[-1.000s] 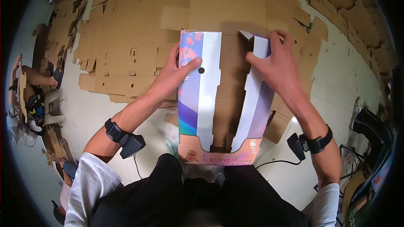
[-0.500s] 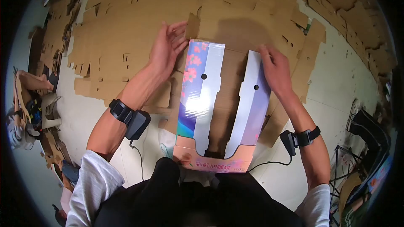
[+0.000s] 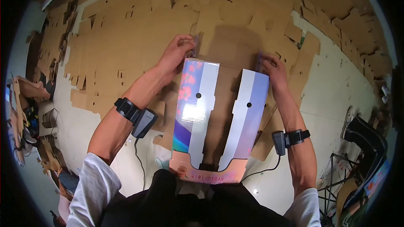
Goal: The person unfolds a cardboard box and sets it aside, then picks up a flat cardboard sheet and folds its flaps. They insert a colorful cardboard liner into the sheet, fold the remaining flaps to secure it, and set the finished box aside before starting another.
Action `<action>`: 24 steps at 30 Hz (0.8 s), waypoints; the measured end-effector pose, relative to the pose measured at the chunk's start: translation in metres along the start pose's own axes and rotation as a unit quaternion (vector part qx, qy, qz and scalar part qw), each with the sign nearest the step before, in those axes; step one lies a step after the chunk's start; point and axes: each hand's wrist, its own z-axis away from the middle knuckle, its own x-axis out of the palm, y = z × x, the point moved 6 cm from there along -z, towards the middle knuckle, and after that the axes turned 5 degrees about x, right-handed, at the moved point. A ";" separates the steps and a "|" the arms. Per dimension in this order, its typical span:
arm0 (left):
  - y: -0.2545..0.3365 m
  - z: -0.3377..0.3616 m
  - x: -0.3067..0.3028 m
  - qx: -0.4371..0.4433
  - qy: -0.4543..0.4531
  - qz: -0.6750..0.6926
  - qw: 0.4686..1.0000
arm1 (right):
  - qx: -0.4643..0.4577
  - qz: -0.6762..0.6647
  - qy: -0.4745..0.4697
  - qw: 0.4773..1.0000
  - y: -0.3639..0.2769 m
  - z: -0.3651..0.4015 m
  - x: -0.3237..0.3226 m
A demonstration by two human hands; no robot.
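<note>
A partly folded cardboard box (image 3: pixel 195 115) stands in front of me. It is printed purple and blue with pink flowers, has white inner edges with round holes, and a peach front panel (image 3: pixel 210 176) with red lettering. At its far left corner my left hand (image 3: pixel 179 54) has its fingers bent against an upright end flap (image 3: pixel 197 45). My right hand (image 3: pixel 275 71) is at the far right corner, fingers curled at the other end flap (image 3: pixel 259 60). The box's far end lies open between them. Both thumbs are partly hidden.
Flattened brown cardboard sheets (image 3: pixel 143 29) cover much of the floor. A black-framed object (image 3: pixel 366 138) stands at the right. Another person's leg (image 3: pixel 31 86) shows at the left edge. Cables (image 3: pixel 141 164) hang from both wrist devices.
The box appears lower in view. My left fingers have closed in on the left end flap, and my right hand has moved from the side wall's corner to the right end flap, now upright.
</note>
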 end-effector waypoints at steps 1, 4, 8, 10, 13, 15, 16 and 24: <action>0.007 0.004 0.005 -0.010 0.016 -0.002 1.000 | -0.011 0.007 -0.006 1.000 -0.012 0.007 0.009; 0.019 0.009 0.010 -0.020 0.041 -0.001 0.999 | 0.010 -0.017 -0.033 0.999 -0.024 0.011 0.017; 0.023 0.006 0.005 0.006 -0.015 -0.017 1.000 | 0.037 -0.094 -0.045 0.994 -0.036 0.019 0.014; 0.026 0.010 0.008 0.021 -0.030 -0.035 0.999 | 0.049 -0.103 -0.092 0.989 -0.045 0.028 0.015; 0.024 0.019 0.009 0.046 -0.015 -0.044 0.998 | 0.045 -0.075 -0.156 0.984 -0.053 0.039 0.022; 0.023 0.027 0.010 0.055 -0.017 -0.049 0.997 | 0.052 -0.054 -0.171 0.982 -0.048 0.046 0.023; 0.024 0.034 0.010 0.063 -0.022 -0.058 0.996 | 0.046 -0.071 -0.163 0.983 -0.044 0.050 0.020; 0.010 0.050 -0.003 0.045 0.028 0.157 0.986 | -0.045 -0.351 -0.380 0.855 -0.004 0.029 -0.011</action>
